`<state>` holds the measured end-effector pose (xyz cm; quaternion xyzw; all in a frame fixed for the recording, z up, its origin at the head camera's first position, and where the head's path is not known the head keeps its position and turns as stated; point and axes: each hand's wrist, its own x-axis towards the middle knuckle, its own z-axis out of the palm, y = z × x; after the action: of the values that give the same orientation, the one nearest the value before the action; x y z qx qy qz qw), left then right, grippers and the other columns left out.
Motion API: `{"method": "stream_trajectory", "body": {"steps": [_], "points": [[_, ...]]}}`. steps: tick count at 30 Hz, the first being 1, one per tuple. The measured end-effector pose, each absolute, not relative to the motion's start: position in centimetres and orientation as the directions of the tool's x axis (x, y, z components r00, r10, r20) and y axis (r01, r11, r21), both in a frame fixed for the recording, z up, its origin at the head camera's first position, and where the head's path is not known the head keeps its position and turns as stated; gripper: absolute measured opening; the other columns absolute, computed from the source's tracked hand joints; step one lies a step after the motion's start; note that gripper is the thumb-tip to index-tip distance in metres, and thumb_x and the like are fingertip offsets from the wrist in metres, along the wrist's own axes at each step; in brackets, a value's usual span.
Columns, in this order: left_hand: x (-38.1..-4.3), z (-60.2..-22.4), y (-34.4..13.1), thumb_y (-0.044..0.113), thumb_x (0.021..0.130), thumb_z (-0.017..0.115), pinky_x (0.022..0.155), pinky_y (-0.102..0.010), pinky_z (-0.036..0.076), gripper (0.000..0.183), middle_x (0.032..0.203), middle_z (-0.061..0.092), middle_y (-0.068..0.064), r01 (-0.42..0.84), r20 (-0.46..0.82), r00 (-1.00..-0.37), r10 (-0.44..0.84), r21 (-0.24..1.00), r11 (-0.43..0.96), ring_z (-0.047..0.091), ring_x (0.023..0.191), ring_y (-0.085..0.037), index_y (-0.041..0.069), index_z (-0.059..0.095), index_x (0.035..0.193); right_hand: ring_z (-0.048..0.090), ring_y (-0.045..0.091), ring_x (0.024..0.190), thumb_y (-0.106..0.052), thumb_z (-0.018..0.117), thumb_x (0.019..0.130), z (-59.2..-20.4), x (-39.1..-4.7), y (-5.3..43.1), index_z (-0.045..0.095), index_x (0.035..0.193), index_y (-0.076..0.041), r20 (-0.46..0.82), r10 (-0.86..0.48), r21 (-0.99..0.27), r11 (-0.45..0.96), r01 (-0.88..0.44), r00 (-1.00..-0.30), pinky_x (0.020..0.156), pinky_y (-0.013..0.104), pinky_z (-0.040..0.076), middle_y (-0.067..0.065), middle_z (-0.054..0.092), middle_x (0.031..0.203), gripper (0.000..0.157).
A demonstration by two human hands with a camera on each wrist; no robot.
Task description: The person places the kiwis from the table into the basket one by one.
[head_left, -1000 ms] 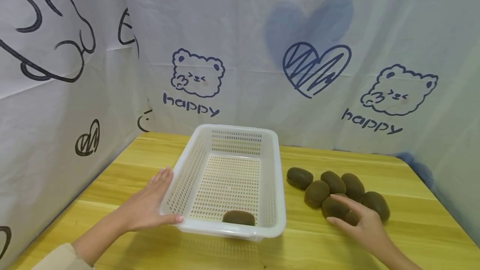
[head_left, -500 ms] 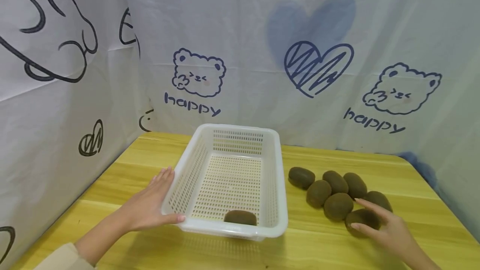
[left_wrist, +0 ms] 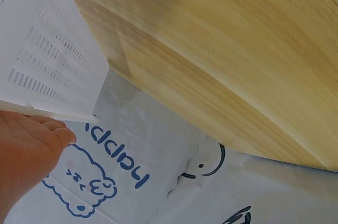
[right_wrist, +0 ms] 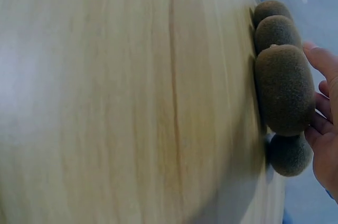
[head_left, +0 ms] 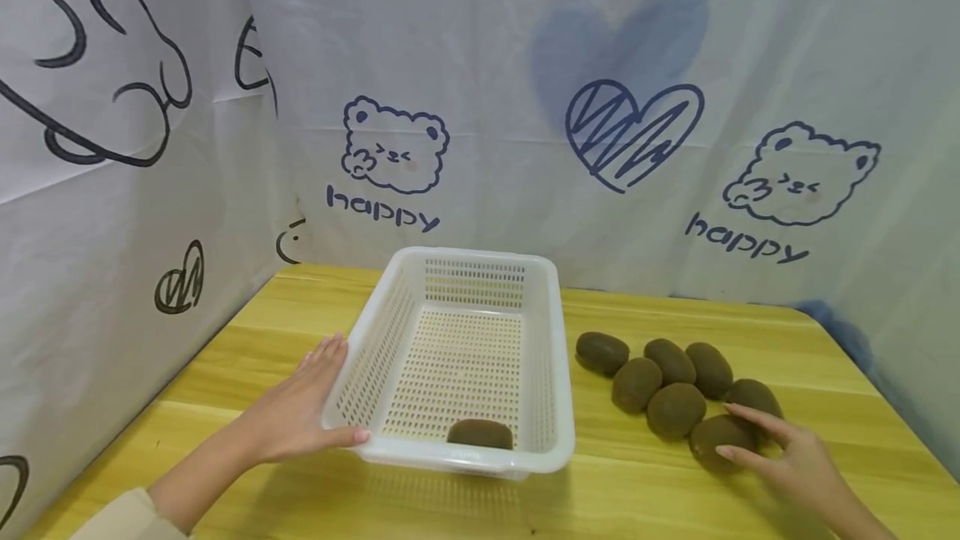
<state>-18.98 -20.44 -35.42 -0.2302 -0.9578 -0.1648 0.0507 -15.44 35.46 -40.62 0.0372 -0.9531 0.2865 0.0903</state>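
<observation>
A white perforated plastic basket (head_left: 561, 357) stands on the wooden table, one brown kiwi (head_left: 480, 434) lying inside at its near end. My left hand (head_left: 296, 411) rests along the basket's left side, thumb on the near rim, fingers straight. In the left wrist view, those fingers (left_wrist: 50, 129) lie against the outside of the rim. On the right, several kiwis sit in a loose cluster. My right hand (head_left: 798, 461) is at the nearest kiwi (head_left: 716, 440), thumb and index finger spread at its right end. The right wrist view has this kiwi (right_wrist: 285, 89) close beside the fingers.
More kiwis, such as the far-left one (head_left: 602, 352), lie between the basket and my right hand. Printed cloth (head_left: 480, 107) hangs behind and to the left of the table (head_left: 285, 315).
My right hand has moved right, from over the cluster to the nearest kiwi's right end, showing more of that kiwi. The left hand and basket have stayed in place.
</observation>
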Motion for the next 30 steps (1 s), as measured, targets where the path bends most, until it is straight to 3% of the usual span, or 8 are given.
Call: {"method": "stream_trajectory", "body": {"steps": [4,8,13,19,22,25,26,30], "points": [[-19.0,-35.6,-20.5,0.062,0.072,0.064,0.112,-0.056,0.021,0.111,0.151,0.015,-0.029,0.454,0.172,-0.891,0.421,0.301,0.838,0.015,0.139,-0.045,-0.012,0.019,0.142,0.054,0.052,0.102,-0.029,0.075,0.076,-40.8,-15.7,35.5,0.057,0.122,0.003,0.184,-0.022,-0.520,0.846,-0.116,-0.983,0.068,0.044,0.053,0.031,0.057,0.120,0.058],[-19.0,-35.6,-20.5,0.061,0.072,0.064,0.112,-0.056,0.021,0.111,0.151,0.014,-0.028,0.451,0.167,-0.893,0.419,0.309,0.837,0.014,0.140,-0.044,-0.011,0.018,0.143,0.057,0.046,0.100,-0.029,0.076,0.074,-41.1,-15.8,35.7,0.060,0.120,0.000,0.193,-0.037,-0.506,0.852,-0.132,-0.981,0.067,0.040,0.053,0.026,0.061,0.117,0.057],[-18.9,-35.6,-20.5,0.062,0.072,0.063,0.112,-0.057,0.020,0.112,0.151,0.013,-0.028,0.448,0.164,-0.894,0.417,0.313,0.837,0.014,0.140,-0.044,-0.011,0.018,0.143,0.063,0.029,0.093,-0.027,0.079,0.070,-41.5,-16.0,36.1,0.062,0.118,-0.004,0.214,-0.078,-0.479,0.861,-0.174,-0.974,0.071,0.041,0.055,0.014,0.066,0.113,0.056],[-19.0,-35.6,-20.5,0.063,0.072,0.063,0.113,-0.056,0.020,0.112,0.151,0.013,-0.028,0.447,0.164,-0.895,0.416,0.312,0.838,0.014,0.140,-0.044,-0.010,0.018,0.143,0.063,0.000,0.089,-0.022,0.078,0.072,-41.7,-16.2,36.7,0.058,0.122,0.001,0.154,-0.175,-0.501,0.834,-0.230,-0.972,0.072,0.038,0.056,0.026,0.061,0.115,0.058],[-19.0,-35.6,-20.5,0.063,0.072,0.063,0.113,-0.056,0.019,0.112,0.151,0.013,-0.028,0.444,0.161,-0.896,0.413,0.312,0.840,0.014,0.140,-0.044,-0.010,0.018,0.143,0.054,-0.016,0.092,-0.018,0.075,0.076,-42.2,-16.4,37.5,0.054,0.128,-0.004,0.137,-0.288,-0.549,0.774,-0.315,-0.948,0.072,0.028,0.057,-0.011,0.061,0.119,0.058],[-19.0,-35.6,-20.5,0.063,0.072,0.063,0.113,-0.056,0.019,0.112,0.151,0.014,-0.028,0.445,0.163,-0.896,0.414,0.313,0.839,0.014,0.140,-0.044,-0.010,0.018,0.143,0.044,-0.023,0.094,-0.013,0.072,0.078,-42.7,-16.4,38.0,0.052,0.132,-0.012,0.152,-0.365,-0.592,0.711,-0.380,-0.918,0.070,0.017,0.054,-0.041,0.039,0.114,0.057],[-19.0,-35.6,-20.5,0.063,0.072,0.063,0.113,-0.056,0.019,0.112,0.151,0.014,-0.028,0.446,0.165,-0.895,0.415,0.313,0.838,0.014,0.140,-0.044,-0.011,0.018,0.143,0.044,-0.023,0.094,-0.012,0.072,0.079,-42.8,-16.5,38.0,0.052,0.132,-0.015,0.168,-0.378,-0.600,0.693,-0.399,-0.910,0.068,0.014,0.052,-0.046,0.030,0.111,0.057],[-19.0,-35.6,-20.5,0.063,0.072,0.063,0.112,-0.056,0.020,0.111,0.151,0.015,-0.029,0.450,0.170,-0.893,0.416,0.313,0.837,0.014,0.140,-0.045,-0.011,0.019,0.143,0.046,-0.022,0.094,-0.007,0.071,0.078,-42.8,-16.3,37.7,0.054,0.129,-0.020,0.208,-0.376,-0.620,0.664,-0.419,-0.903,0.068,0.012,0.051,-0.046,0.032,0.112,0.055]]}}
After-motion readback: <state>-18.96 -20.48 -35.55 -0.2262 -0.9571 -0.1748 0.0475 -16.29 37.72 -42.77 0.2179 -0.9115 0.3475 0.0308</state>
